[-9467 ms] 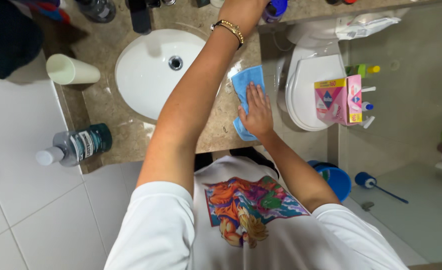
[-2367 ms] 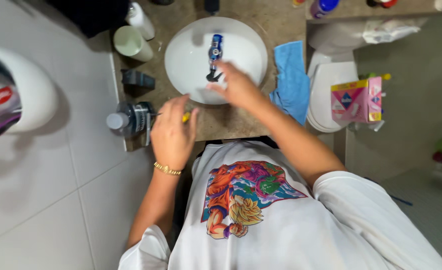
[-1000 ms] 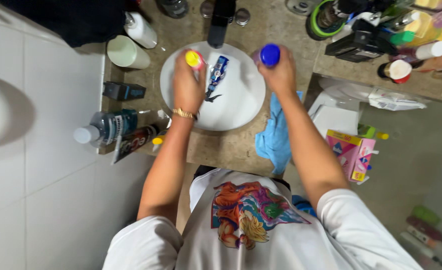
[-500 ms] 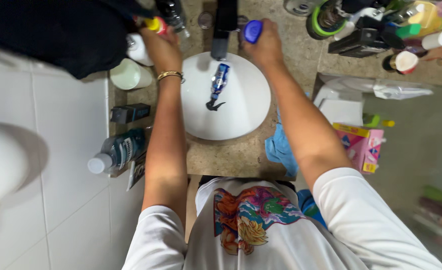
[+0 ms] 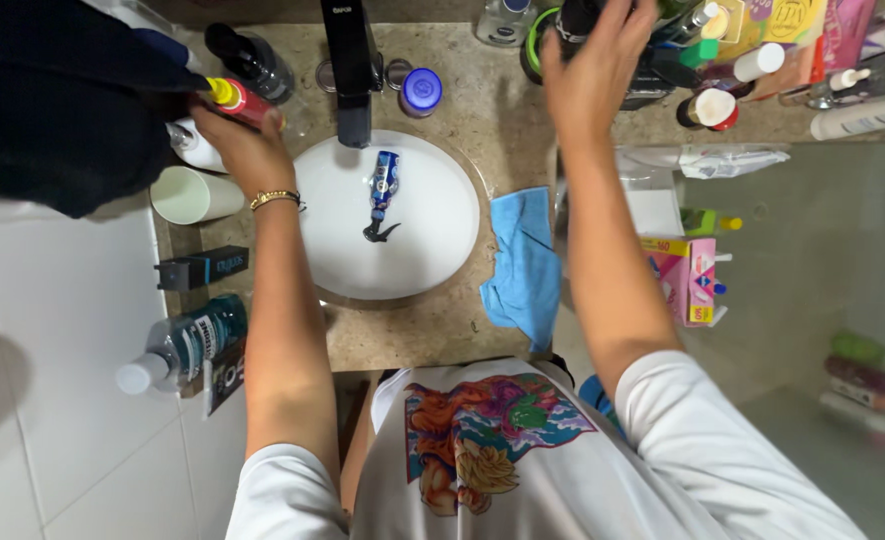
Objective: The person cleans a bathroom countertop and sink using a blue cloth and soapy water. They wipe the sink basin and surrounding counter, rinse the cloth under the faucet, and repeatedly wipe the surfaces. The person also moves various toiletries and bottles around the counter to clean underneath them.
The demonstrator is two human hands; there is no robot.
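1. L hand [image 5: 247, 140] is at the back-left of the counter [image 5: 432, 340], fingers wrapped round a small red bottle w/ yellow cap [image 5: 234, 98]. Grip looks firm; bottle is tilted, cap pointing left toward the dark cloth [image 5: 52, 110].
2. R hand [image 5: 592, 75] is up at the back-right, fingers spread and loose over a dark container [image 5: 574, 18] among the crowded toiletries. Can't tell if it actually touches it; not clamped on anything visible.
3. To do this well, I'd say: keep the red bottle upright before letting go, and pick a bare patch of stone, since the black-capped bottle [image 5: 252, 60] and white cup [image 5: 190, 195] sit close by.
4. R side is packed tight, so come straight down on one item w/ fingertips; a sideways sweep would likely topple the white-capped bottles [image 5: 752, 65].
5. Watch the forearms: L one crosses just beside the sink [image 5: 432, 270], where a blue tube [image 5: 384, 180] lies in the bowl below the black tap [image 5: 347, 70]. Blue cloth [image 5: 522, 265] hangs over the counter's front edge, near the R arm; don't snag it.
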